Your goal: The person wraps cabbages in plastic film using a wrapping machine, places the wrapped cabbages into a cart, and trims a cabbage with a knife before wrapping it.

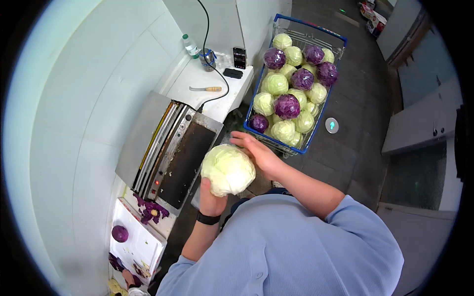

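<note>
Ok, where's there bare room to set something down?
Counter, around the knife, short of the cable. White board, between purple cabbage and scraps. Floor, right of the cart. Crowded: the cart, heaped with cabbages; the counter's far end, with bottle and phone.

Pale panelled wall [123, 64]; dark grey tiled floor [353, 148], round green-arrow marker [332, 125] on it.

Left hand [213, 201] cupped, right hand [260, 155] flatter with fingers [243, 138] outstretched

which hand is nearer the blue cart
Right. The right hand is beside the pale cabbage, toward the cart; the left hand supports the cabbage's lower side, farther from the cart.
</note>
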`<state>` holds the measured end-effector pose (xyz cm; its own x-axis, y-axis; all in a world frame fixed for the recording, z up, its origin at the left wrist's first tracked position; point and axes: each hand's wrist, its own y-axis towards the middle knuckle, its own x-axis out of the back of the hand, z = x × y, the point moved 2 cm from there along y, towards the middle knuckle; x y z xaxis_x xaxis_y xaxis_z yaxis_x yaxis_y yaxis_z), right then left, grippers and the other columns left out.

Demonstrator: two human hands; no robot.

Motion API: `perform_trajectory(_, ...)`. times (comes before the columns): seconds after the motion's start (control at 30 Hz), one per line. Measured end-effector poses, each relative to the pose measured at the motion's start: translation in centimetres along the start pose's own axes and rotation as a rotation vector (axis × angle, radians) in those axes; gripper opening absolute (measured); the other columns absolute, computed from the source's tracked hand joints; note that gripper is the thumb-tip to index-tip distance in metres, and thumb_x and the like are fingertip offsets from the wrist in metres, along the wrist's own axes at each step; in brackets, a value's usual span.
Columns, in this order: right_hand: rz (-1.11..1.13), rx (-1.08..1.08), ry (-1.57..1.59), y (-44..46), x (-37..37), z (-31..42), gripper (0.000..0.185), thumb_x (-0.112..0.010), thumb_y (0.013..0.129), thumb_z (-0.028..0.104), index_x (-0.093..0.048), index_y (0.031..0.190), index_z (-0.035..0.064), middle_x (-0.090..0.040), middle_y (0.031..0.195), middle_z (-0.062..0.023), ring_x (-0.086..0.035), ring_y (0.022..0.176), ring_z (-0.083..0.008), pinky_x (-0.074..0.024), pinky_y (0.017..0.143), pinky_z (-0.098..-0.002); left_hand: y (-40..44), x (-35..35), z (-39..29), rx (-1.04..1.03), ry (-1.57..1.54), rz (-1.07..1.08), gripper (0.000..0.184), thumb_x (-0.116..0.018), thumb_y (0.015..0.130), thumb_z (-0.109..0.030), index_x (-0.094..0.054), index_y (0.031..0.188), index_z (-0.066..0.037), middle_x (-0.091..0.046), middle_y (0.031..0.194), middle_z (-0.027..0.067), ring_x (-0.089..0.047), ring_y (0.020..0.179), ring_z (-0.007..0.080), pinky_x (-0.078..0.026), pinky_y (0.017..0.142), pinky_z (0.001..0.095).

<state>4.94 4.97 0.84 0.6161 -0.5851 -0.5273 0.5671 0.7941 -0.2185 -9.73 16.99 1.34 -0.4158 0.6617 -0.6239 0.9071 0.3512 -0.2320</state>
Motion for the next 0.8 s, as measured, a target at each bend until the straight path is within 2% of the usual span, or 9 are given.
perform_trajectory(0.1, 0.246, 0.094, -0.259, -1.1, -0.6, -0.4, 0.098, -0.068, 0.09, 0.06, -0.021, 0.161, 0.0114, -0.037, 0.157, -0.0148, -0.036, 0.145, -0.0277, -0.0298, 0.12, -0.0404, 1.1, 1.8, -0.7, -0.138, 0.191, 0.085, 0.112, -0.074, 0.08, -0.067, -0.024, 0.154, -0.001, -0.045, 0.147, 0.0182, -0.049, 0.135, 0.0326, -0.044, 0.111, 0.0444)
perform_trajectory(0.13, 0.242, 0.08, -0.249, -1.1, -1.6, -0.2, 0.121, -0.088, 0.072, 0.054, -0.019, 0.161, 0.0099, -0.037, 0.156, -0.0133, -0.034, 0.145, -0.0265, -0.0266, 0.121, -0.0391, 1.5, 2.8, -0.4, -0.212, 0.281, 0.103, 0.114, -0.076, 0.077, -0.069, -0.024, 0.154, -0.001, -0.044, 0.148, 0.0184, -0.049, 0.135, 0.0319, -0.044, 0.111, 0.044)
perform_trajectory(0.17, 0.26, 0.105, -0.232, -0.9, -1.6, 0.0, 0.121, -0.094, 0.068, 0.04, -0.021, 0.16, 0.0094, -0.038, 0.155, -0.0127, -0.036, 0.144, -0.025, -0.0281, 0.12, -0.0386, 2.0, 3.7, -0.5, -0.293, 0.378, 0.116, 0.117, -0.077, 0.075, -0.07, -0.024, 0.153, 0.0, -0.044, 0.148, 0.0186, -0.048, 0.135, 0.0311, -0.043, 0.111, 0.0436)
perform_trajectory(0.23, 0.231, 0.12, -0.181, -1.2, -1.9, 0.4, 0.119, -0.093, 0.069, 0.035, -0.022, 0.16, 0.0097, -0.038, 0.155, -0.0121, -0.036, 0.144, -0.0238, -0.0291, 0.119, -0.0381, 2.6, 3.0, -2.4, -0.246, 0.467, 0.224, 0.118, -0.071, 0.077, -0.075, -0.022, 0.154, 0.0, -0.042, 0.15, 0.0175, -0.047, 0.137, 0.0291, -0.039, 0.114, 0.0418)
perform_trajectory(0.3, 0.189, 0.127, -0.191, -1.3, -2.2, -0.2, 0.12, -0.093, 0.068, 0.031, -0.02, 0.161, 0.0095, -0.038, 0.156, -0.0114, -0.037, 0.144, -0.0232, -0.0296, 0.119, -0.038, 3.1, 2.7, -2.8, -0.175, 0.151, 0.248, 0.098, -0.059, 0.091, -0.067, -0.026, 0.154, 0.001, -0.042, 0.15, 0.0182, -0.046, 0.138, 0.0293, -0.038, 0.115, 0.0416)
perform_trajectory(0.5, 0.052, 0.19, -0.568, -2.5, -2.9, 1.4, 0.131, -0.098, 0.06, 0.026, -0.017, 0.162, 0.0098, -0.038, 0.156, -0.0126, -0.038, 0.144, -0.0244, -0.0305, 0.119, -0.0385, 4.6, 3.1, -0.7, -0.152, 0.215, 0.192, 0.062, -0.033, 0.107, -0.046, -0.035, 0.151, -0.003, -0.049, 0.146, 0.0179, -0.049, 0.136, 0.0302, -0.04, 0.114, 0.0447)
perform_trajectory(0.63, 0.005, 0.145, -0.789, -2.4, -1.1, 2.3, 0.128, -0.099, 0.056, 0.025, -0.023, 0.159, 0.0093, -0.045, 0.15, -0.0156, -0.046, 0.138, -0.0286, -0.0377, 0.115, -0.0395, 5.6, 1.8, 0.5, -0.132, 0.186, 0.066, 0.062, -0.03, 0.108, -0.047, -0.033, 0.152, -0.003, -0.048, 0.148, 0.0162, -0.049, 0.136, 0.0298, -0.04, 0.114, 0.0456)
perform_trajectory(0.67, -0.019, 0.229, -0.774, -2.2, -0.4, 2.1, 0.124, -0.098, 0.055, 0.03, -0.029, 0.155, 0.0105, -0.044, 0.149, -0.0203, -0.048, 0.135, -0.0371, -0.0403, 0.113, -0.0432, 6.0, 1.0, 0.5, -0.051, 0.153, 0.057, 0.063, -0.029, 0.108, -0.049, -0.036, 0.151, -0.003, -0.049, 0.147, 0.016, -0.05, 0.135, 0.0292, -0.04, 0.114, 0.0449)
perform_trajectory(0.8, 0.008, 0.334, -0.797, -2.0, 2.9, 3.1, 0.121, -0.097, 0.055, 0.031, -0.031, 0.154, 0.01, -0.047, 0.146, -0.0193, -0.052, 0.131, -0.0362, -0.043, 0.111, -0.043, 8.2, 0.0, 2.3, 0.182, 0.166, 0.035, 0.067, -0.025, 0.108, -0.054, -0.046, 0.146, -0.002, -0.053, 0.145, 0.0156, -0.053, 0.133, 0.0278, -0.041, 0.113, 0.0417)
